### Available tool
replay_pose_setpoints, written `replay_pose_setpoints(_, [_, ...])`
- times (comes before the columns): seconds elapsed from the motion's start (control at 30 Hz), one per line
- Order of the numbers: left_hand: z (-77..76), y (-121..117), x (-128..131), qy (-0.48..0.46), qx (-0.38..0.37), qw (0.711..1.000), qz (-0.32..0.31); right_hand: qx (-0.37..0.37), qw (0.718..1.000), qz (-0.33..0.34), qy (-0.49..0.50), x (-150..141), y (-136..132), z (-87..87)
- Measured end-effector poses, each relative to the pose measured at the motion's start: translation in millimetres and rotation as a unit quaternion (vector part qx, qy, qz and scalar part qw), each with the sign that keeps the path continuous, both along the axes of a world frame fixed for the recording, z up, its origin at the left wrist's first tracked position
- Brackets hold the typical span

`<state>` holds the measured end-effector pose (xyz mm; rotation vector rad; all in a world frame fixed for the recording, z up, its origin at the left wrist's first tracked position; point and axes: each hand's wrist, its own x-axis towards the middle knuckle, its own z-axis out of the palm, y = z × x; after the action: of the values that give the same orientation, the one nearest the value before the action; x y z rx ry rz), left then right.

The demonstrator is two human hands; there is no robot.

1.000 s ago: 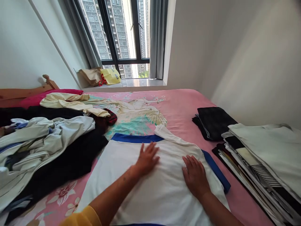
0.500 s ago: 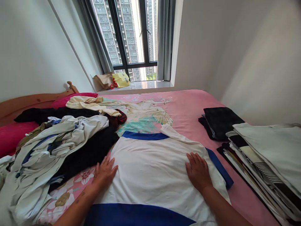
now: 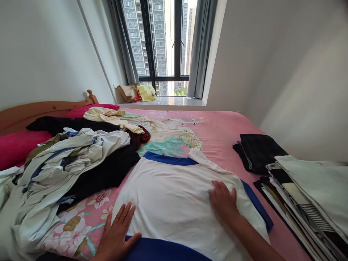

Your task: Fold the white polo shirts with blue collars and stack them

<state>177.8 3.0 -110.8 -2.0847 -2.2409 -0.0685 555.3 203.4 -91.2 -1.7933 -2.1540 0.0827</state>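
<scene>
A white shirt [image 3: 174,195] with blue bands lies spread flat on the bed in front of me. At its lower left edge rests my left hand [image 3: 118,230], flat with its fingers apart, beside the blue band. My right hand [image 3: 223,200] is over the right part of the white cloth, fingers stretched out and slightly blurred. Neither hand grips anything. One sleeve with a blue end [image 3: 257,206] sticks out on the right, and another white fold [image 3: 199,156] lies across the top right of the shirt.
A loose heap of clothes [image 3: 81,159] lies on the left, by pink pillows [image 3: 24,146]. Folded black garments [image 3: 261,152] and a folded stack [image 3: 315,188] sit on the right. Paper and yellow bags [image 3: 146,93] stand on the windowsill.
My left hand has moved down along the shirt's left edge toward the blue band. My right hand has shifted slightly left and down on the cloth. The view has tilted a little.
</scene>
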Motion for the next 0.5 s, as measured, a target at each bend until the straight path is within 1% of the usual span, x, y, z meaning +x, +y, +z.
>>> replay_pose_setpoints(0.03, [-1.5, -0.5, -0.7, 0.005, 0.004, 1.0, -0.001, -0.009, 0.998, 0.052, 0.017, -20.2, -2.4, 13.7])
replay_pose_setpoints(0.07, [-2.6, -0.1, -1.0, 0.009, 0.01, 1.0, -0.001, -0.017, 0.992, 0.118, 0.045, -41.9, -5.2, 26.3])
replay_pose_setpoints(0.13, [-4.2, 1.6, -1.4, 0.016, 0.015, 1.0, 0.001, -0.07, 0.961, 0.247, 0.106, -82.2, -8.2, 42.9])
replay_pose_setpoints(0.17, [-4.9, 2.3, -1.8, 0.018, 0.014, 1.0, 0.001, -0.106, 0.942, 0.297, 0.113, -96.8, -6.2, 45.5])
replay_pose_setpoints(0.2, [-5.7, 2.6, -2.3, 0.019, 0.013, 1.0, 0.002, -0.143, 0.927, 0.332, 0.103, -105.3, -0.7, 43.9])
replay_pose_setpoints(0.23, [-6.6, 2.6, -3.1, 0.021, 0.014, 1.0, 0.005, -0.172, 0.918, 0.349, 0.083, -107.0, 8.9, 38.8])
replay_pose_setpoints(0.27, [-7.6, 2.4, -3.9, 0.023, 0.015, 1.0, 0.007, -0.191, 0.917, 0.346, 0.053, -101.7, 22.6, 30.7])
replay_pose_setpoints(0.3, [-8.6, 2.0, -4.7, 0.024, 0.015, 1.0, 0.008, -0.194, 0.926, 0.324, 0.023, -89.9, 39.7, 20.9])
replay_pose_setpoints(0.33, [-9.6, 1.6, -5.6, 0.025, 0.015, 1.0, 0.008, -0.184, 0.942, 0.282, -0.001, -73.0, 59.3, 10.5])
replay_pose_setpoints(0.4, [-11.4, 1.2, -7.2, 0.023, 0.011, 1.0, 0.009, -0.155, 0.975, 0.158, -0.024, -31.5, 99.7, -8.4])
replay_pose_setpoints(0.47, [-13.0, 1.2, -9.0, 0.02, 0.009, 1.0, 0.009, -0.111, 0.992, 0.064, -0.013, 7.2, 133.0, -19.8])
replay_pose_setpoints(0.5, [-14.0, 1.3, -10.1, 0.019, 0.013, 1.0, 0.008, -0.094, 0.995, 0.026, -0.002, 21.6, 144.9, -21.9])
